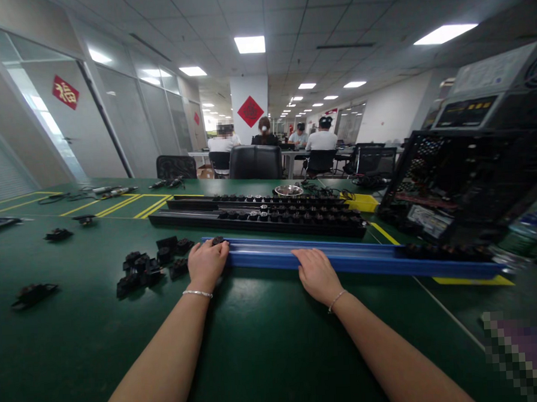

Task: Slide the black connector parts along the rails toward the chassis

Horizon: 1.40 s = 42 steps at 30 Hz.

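Note:
A long blue channel rail [271, 252] lies across the green table, its trough facing up. At its left end is a small black part [217, 241], with my left hand [207, 265] closed around it and the rail end. My right hand [316, 273] grips the rail's near wall around its middle, fingertips over the edge. Several similar black parts [451, 252] fill the right stretch of the trough. Left of my left hand, a loose pile of black parts [139, 271] sits on the table. The undersides of my fingers are partly hidden.
Behind the blue rail, black rails [256, 222] holding several black parts run parallel to it. A metal bowl [288, 190] and a yellow tray [361, 203] are farther back. An opened computer case [466, 184] stands at the right. Several people sit in the background.

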Each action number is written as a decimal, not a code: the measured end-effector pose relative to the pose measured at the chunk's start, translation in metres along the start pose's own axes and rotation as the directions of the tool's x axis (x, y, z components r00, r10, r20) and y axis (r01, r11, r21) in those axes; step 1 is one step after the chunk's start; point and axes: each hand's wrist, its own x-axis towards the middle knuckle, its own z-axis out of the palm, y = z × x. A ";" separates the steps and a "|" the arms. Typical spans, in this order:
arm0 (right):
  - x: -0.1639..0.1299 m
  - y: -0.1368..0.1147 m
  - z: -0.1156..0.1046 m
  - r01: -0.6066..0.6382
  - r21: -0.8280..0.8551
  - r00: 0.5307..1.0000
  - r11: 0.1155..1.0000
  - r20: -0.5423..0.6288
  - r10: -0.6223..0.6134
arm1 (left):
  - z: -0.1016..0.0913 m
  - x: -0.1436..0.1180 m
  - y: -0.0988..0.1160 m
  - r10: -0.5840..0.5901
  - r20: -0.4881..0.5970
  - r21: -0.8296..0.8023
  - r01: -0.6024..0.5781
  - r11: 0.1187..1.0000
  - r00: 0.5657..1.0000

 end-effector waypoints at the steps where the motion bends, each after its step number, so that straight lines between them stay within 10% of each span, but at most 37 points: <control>1: 0.000 0.000 0.000 0.000 -0.001 1.000 1.000 0.000 0.000 | 0.000 0.000 -0.001 -0.004 0.002 0.006 0.004 1.000 1.000; 36: -0.002 0.004 0.001 -0.010 -0.019 1.000 1.000 -0.002 0.010 | 0.007 0.007 -0.039 -0.247 0.054 -0.064 0.250 0.966 0.968; 42: -0.003 0.007 -0.002 -0.040 -0.020 0.999 0.999 0.009 0.040 | 0.012 0.006 -0.052 -0.434 -0.072 -0.082 0.428 0.900 0.898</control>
